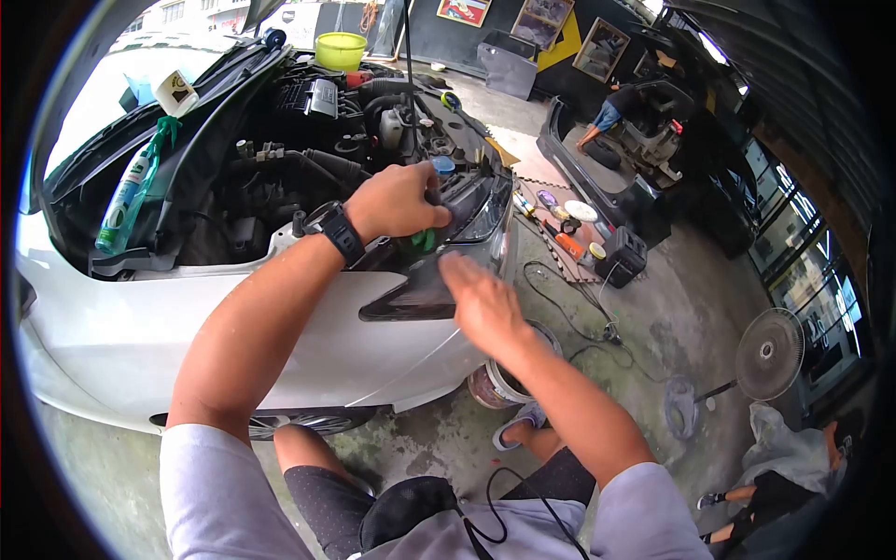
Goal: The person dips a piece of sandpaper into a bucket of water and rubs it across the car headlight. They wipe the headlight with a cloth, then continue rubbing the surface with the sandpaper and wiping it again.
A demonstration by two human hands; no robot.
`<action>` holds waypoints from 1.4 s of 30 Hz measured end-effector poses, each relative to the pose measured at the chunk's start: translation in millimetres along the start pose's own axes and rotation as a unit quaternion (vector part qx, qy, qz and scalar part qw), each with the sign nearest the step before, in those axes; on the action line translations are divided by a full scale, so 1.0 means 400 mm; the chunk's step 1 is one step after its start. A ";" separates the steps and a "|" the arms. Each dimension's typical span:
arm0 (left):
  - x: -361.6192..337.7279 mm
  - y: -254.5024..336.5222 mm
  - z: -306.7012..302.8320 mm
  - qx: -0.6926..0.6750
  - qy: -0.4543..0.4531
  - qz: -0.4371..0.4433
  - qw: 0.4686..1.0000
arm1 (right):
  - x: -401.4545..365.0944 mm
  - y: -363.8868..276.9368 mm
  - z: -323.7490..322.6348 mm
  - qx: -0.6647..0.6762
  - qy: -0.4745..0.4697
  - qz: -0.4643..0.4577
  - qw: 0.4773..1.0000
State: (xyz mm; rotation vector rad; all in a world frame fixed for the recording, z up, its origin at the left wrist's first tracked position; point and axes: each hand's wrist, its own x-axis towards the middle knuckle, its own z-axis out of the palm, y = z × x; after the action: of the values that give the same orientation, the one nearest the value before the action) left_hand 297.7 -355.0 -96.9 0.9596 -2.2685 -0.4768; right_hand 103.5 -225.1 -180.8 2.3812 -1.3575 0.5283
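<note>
My left hand (399, 203), with a black watch on the wrist, is over the front corner of the white car (233, 327), fingers curled and pointing down near a green item (423, 240). What it holds, if anything, is hidden. My right hand (481, 303) is at the headlight (415, 291), its blurred fingertips at the dark lens. Whether it holds something does not show. A blue cap (442, 165) is just beyond my left hand. The hood is up and the engine bay (308, 140) lies open.
A green spray bottle (126, 201) lies on the car's left edge. A yellow-green bucket (341, 51) stands behind the engine. Tools, cables and a black box (621, 254) are on the floor, with a fan (770, 353) at right. Another person (611, 112) works at a dark car.
</note>
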 end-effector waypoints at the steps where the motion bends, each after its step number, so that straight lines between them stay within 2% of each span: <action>1: -0.002 0.013 -0.010 0.059 -0.030 -0.025 0.997 | 0.013 0.031 0.011 0.013 -0.021 0.057 0.998; 2: -0.005 0.019 -0.011 0.060 -0.031 -0.022 0.997 | 0.014 0.047 0.020 0.027 -0.042 0.116 0.992; 3: -0.006 0.022 -0.016 0.093 -0.043 -0.019 0.995 | 0.024 0.018 0.003 -0.003 -0.080 0.125 0.989; 4: -0.007 0.021 -0.019 0.124 -0.053 -0.018 0.991 | 0.019 -0.011 -0.002 -0.005 -0.078 0.125 0.989; 6: 0.001 -0.001 -0.006 0.121 -0.047 -0.003 0.991 | -0.002 -0.054 0.001 0.003 -0.010 0.009 1.000; 8: 0.009 -0.017 0.010 0.008 -0.025 0.031 0.999 | 0.008 -0.001 0.009 0.032 -0.004 0.007 0.999; 10: 0.012 -0.015 0.004 -0.034 -0.007 0.033 0.999 | 0.040 0.025 -0.004 0.036 -0.038 0.087 0.995; 11: 0.018 -0.013 -0.003 -0.077 0.013 0.035 0.996 | 0.041 0.007 -0.003 0.009 -0.086 0.114 0.990; 12: 0.023 -0.014 -0.005 -0.077 0.015 0.035 0.996 | 0.032 -0.018 -0.002 0.007 -0.086 0.113 0.990; 14: 0.032 -0.019 -0.006 -0.127 0.033 0.011 0.991 | 0.007 -0.054 0.006 0.015 -0.010 0.023 1.000; 15: 0.028 -0.016 -0.008 -0.128 0.034 0.008 0.991 | 0.003 -0.039 0.009 0.043 0.010 0.009 0.999; 16: 0.023 -0.005 -0.009 -0.195 0.011 -0.034 0.980 | 0.007 -0.014 0.013 0.045 0.008 0.009 0.999; 17: 0.022 0.004 -0.012 -0.259 -0.010 -0.073 0.963 | 0.023 0.021 0.015 0.037 -0.017 0.057 0.998; 18: 0.021 0.009 -0.011 -0.258 -0.012 -0.073 0.963 | 0.034 0.035 0.011 0.028 -0.041 0.106 0.993; 19: 0.021 0.013 -0.011 -0.291 -0.023 -0.092 0.952 | 0.039 0.029 0.015 0.034 -0.058 0.118 0.991; 20: 0.023 0.016 -0.014 -0.324 -0.031 -0.110 0.939 | 0.039 0.015 0.018 0.032 -0.056 0.117 0.991; 21: 0.024 0.017 -0.017 -0.325 -0.029 -0.110 0.939 | 0.026 -0.017 0.016 0.025 -0.037 0.072 0.996; 23: 0.022 0.010 -0.027 -0.259 -0.088 -0.086 0.958 | -0.010 -0.077 -0.004 0.005 0.008 -0.003 1.000; 24: 0.020 0.001 -0.022 -0.260 -0.086 -0.091 0.957 | -0.017 -0.073 -0.009 0.009 0.006 -0.006 1.000; 26: 0.023 -0.018 -0.007 -0.081 -0.139 -0.005 0.987 | -0.030 -0.051 -0.025 0.027 0.038 0.019 0.999; 27: 0.010 -0.011 -0.012 0.012 -0.144 0.065 0.987 | -0.028 -0.052 -0.027 0.027 0.053 0.039 0.997; 28: -0.002 -0.004 -0.014 0.010 -0.146 0.063 0.987 | -0.031 -0.060 -0.019 0.029 0.050 0.039 0.998; 30: -0.020 0.013 -0.028 0.108 -0.227 0.086 0.964 | -0.037 -0.086 0.004 0.073 0.098 0.017 0.992; 31: -0.021 0.010 -0.024 0.108 -0.235 0.088 0.962 | -0.035 -0.119 0.009 0.085 0.119 -0.001 0.989; 36: -0.013 0.007 -0.041 0.146 -0.224 0.104 0.958 | -0.045 -0.099 0.028 0.085 0.134 -0.003 0.987; 38: -0.010 0.010 -0.048 0.160 -0.123 0.068 0.977 | -0.054 -0.115 0.042 0.109 0.149 0.036 0.982; 40: 0.002 0.003 -0.060 0.139 -0.106 0.061 0.983 | -0.039 -0.163 0.032 0.130 0.147 0.035 0.980; 42: 0.006 -0.005 -0.070 0.077 -0.079 0.044 0.993 | -0.031 -0.174 0.036 0.112 0.170 -0.023 0.979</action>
State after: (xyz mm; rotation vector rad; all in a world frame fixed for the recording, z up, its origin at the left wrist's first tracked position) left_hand 316.0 -360.6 -76.5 0.9209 -2.5098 -0.3540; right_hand 160.1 -189.4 -207.1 2.3428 -1.1384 1.0713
